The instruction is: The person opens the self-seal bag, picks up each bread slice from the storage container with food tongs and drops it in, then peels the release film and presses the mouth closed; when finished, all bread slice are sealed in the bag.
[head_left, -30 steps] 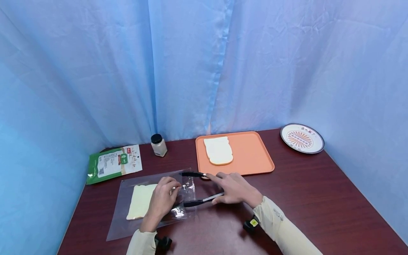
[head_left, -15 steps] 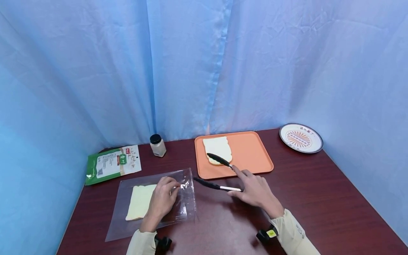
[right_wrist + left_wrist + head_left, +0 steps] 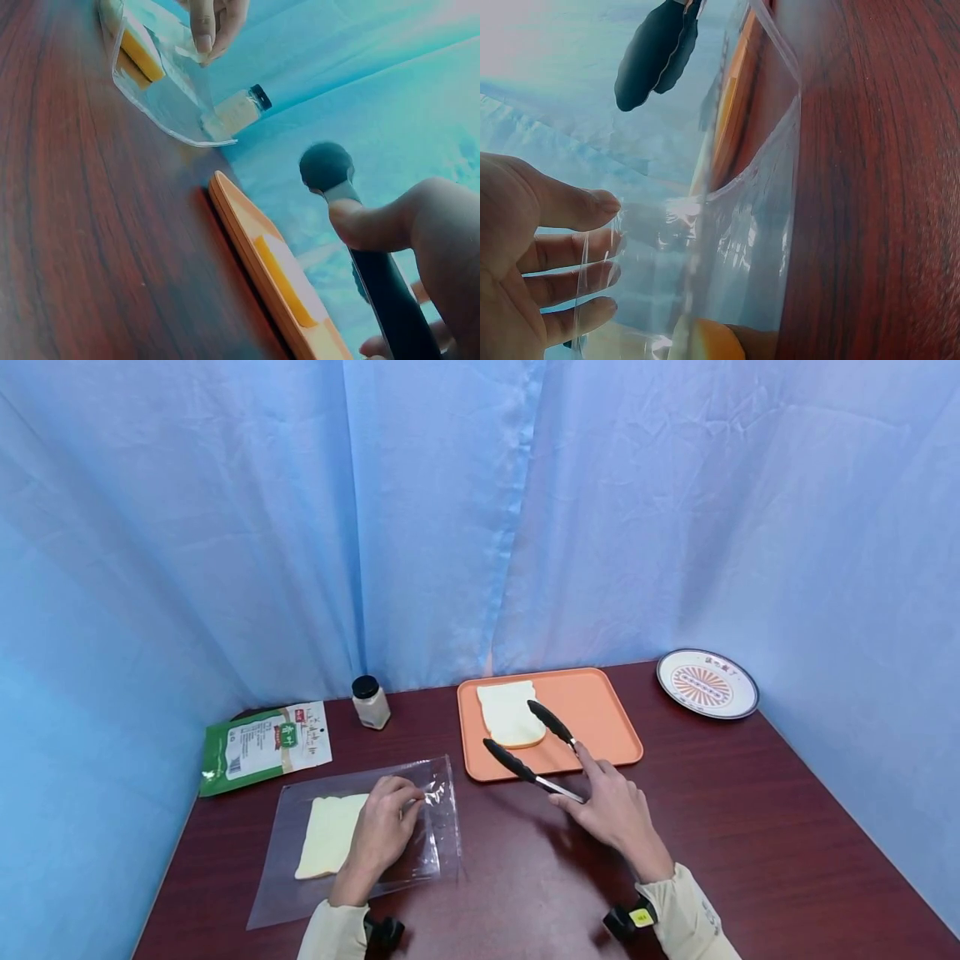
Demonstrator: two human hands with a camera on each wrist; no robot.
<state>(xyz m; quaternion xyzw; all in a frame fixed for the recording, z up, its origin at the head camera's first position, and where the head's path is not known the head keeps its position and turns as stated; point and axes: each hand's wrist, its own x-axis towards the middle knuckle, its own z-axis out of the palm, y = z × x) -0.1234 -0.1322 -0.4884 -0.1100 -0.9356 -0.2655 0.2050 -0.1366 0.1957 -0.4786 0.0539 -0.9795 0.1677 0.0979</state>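
My left hand (image 3: 381,828) pinches the upper layer of a clear plastic bag (image 3: 742,240) near its mouth, lifting it off the lower layer. Inside the bag lies one slice of white bread (image 3: 330,837), partly hidden behind that hand. My right hand (image 3: 617,808) holds a pair of tongs (image 3: 513,762) with black tips and metal arms, thumb on one arm and fingers on the other. The tips stand spread over the near right part of a second bread slice (image 3: 506,706), which lies flat on an orange tray (image 3: 592,714). The tongs appear to hold nothing.
At the back left are a green and white packet (image 3: 264,747) and a small jar (image 3: 371,703) with a black lid. A patterned plate (image 3: 707,685) sits at the far right. Blue curtains (image 3: 450,527) enclose the dark red table (image 3: 720,827).
My right hand has drawn the tongs from the bag's mouth to above the tray, moving right and away from me. The left hand stays in place, still pinching the bag.
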